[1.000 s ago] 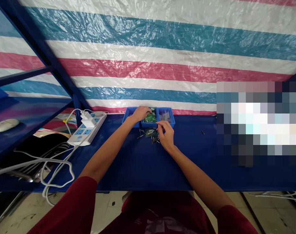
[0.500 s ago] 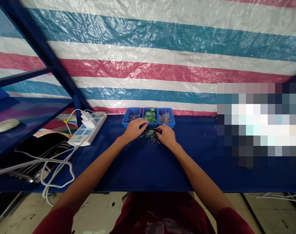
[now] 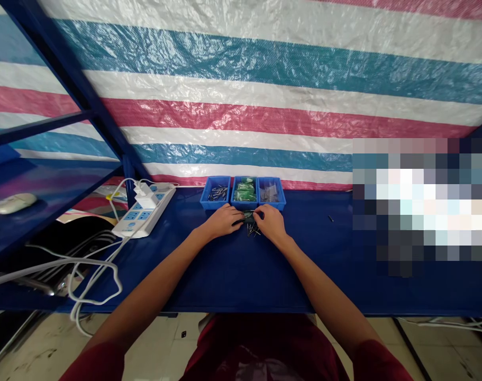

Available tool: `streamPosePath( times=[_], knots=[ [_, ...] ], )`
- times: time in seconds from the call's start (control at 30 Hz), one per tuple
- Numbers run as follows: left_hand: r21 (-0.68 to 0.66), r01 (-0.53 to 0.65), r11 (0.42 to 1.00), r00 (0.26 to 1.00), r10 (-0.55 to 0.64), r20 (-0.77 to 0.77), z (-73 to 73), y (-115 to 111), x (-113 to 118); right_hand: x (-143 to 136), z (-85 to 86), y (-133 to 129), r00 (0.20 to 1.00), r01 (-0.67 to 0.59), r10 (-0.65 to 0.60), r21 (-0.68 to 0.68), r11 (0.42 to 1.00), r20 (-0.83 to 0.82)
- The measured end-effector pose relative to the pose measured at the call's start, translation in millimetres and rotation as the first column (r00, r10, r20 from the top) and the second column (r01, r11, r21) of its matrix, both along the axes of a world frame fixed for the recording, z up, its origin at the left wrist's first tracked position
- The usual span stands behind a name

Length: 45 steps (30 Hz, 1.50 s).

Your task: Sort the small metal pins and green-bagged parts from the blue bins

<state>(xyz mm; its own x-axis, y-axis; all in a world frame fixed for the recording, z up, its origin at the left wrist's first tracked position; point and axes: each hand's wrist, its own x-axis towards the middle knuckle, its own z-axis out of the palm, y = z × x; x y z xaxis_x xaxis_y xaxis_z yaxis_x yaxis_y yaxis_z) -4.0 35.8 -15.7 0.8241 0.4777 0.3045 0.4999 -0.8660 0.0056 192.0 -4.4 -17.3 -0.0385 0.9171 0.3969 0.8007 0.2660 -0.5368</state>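
Note:
A small dark green packet (image 3: 248,214) lies between my hands at the middle of the blue table. My right hand (image 3: 269,221) pinches its right side. My left hand (image 3: 226,220) is at its left side, fingers bent together, with the fingertips partly hidden. Several thin metal pieces (image 3: 253,229) lie just below the packet. Behind my hands stand three blue bins: the left bin (image 3: 209,205) holds metal pieces, the middle bin (image 3: 244,205) green packets, and the right bin (image 3: 278,205) clear plastic bags.
A white power strip (image 3: 135,227) with a plugged-in adapter (image 3: 146,198) and white cables (image 3: 114,275) is at the left. One small dark piece (image 3: 330,218) lies to the right. A striped sheet (image 3: 241,116) hangs behind the table.
My left hand has moved down from in front of the bins to the packet's left side. My right hand has barely moved and stays at the packet.

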Motion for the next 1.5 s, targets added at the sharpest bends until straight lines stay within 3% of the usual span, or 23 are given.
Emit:
streamPosePath(
  times=[0.13, 0.27, 0.5, 0.67, 0.77, 1.03, 1.2, 1.3, 1.37, 1.5],
  knots=[
    [0.051, -0.027, 0.998, 0.998, 0.024, 0.051, 1.2, 0.6, -0.5, 0.5, 1.4, -0.4, 0.998, 0.005, -0.001, 0.064, 0.998, -0.056],
    [0.072, -0.1, 0.992, 0.972, 0.083, 0.219, 5.8, 0.1, 0.4, -1.8, 1.8, -2.0, 0.99, -0.018, 0.035, 0.129, 0.992, -0.136],
    [-0.064, -0.21, 0.976, 0.791, 0.208, 0.576, 12.2, -12.2, 2.9, -6.3, -2.0, -1.6, 0.963, -0.178, 0.215, 0.215, 0.96, -0.164],
    [-0.382, -0.077, 0.921, 0.637, 0.34, 0.692, 15.8, -20.1, 6.4, -6.5, 2.2, -3.6, 0.936, -0.148, 0.211, 0.229, 0.962, -0.282],
    [-0.539, 0.033, 0.842, 0.617, 0.407, 0.673, 13.0, -20.2, 8.8, -6.5, 6.1, -5.5, 0.922, -0.099, 0.173, 0.22, 0.97, -0.347],
    [-0.64, 0.109, 0.76, 0.565, 0.482, 0.669, 16.4, -19.9, 8.1, -8.5, 7.5, -11.6, 0.908, -0.114, 0.197, 0.234, 0.965, -0.369],
    [-0.682, 0.203, 0.702, 0.571, 0.482, 0.665, 22.5, -17.1, 2.0, -8.8, 5.3, -12.2, 0.9, -0.206, 0.304, 0.307, 0.929, -0.313],
    [-0.681, 0.211, 0.701, 0.611, 0.449, 0.652, 23.1, -17.5, 0.3, -9.0, 3.3, -10.3, 0.91, -0.208, 0.308, 0.335, 0.919, -0.278],
    [-0.659, 0.173, 0.731, 0.648, 0.42, 0.636, 23.3, -19.0, 0.1, -8.8, 2.5, -9.2, 0.919, -0.165, 0.269, 0.337, 0.927, -0.289],
    [-0.456, 0.028, 0.89, 0.745, 0.285, 0.603, 24.4, -21.8, 0.7, -8.5, 3.2, -8.7, 0.922, -0.1, 0.224, 0.365, 0.925, -0.314]
  ],
)
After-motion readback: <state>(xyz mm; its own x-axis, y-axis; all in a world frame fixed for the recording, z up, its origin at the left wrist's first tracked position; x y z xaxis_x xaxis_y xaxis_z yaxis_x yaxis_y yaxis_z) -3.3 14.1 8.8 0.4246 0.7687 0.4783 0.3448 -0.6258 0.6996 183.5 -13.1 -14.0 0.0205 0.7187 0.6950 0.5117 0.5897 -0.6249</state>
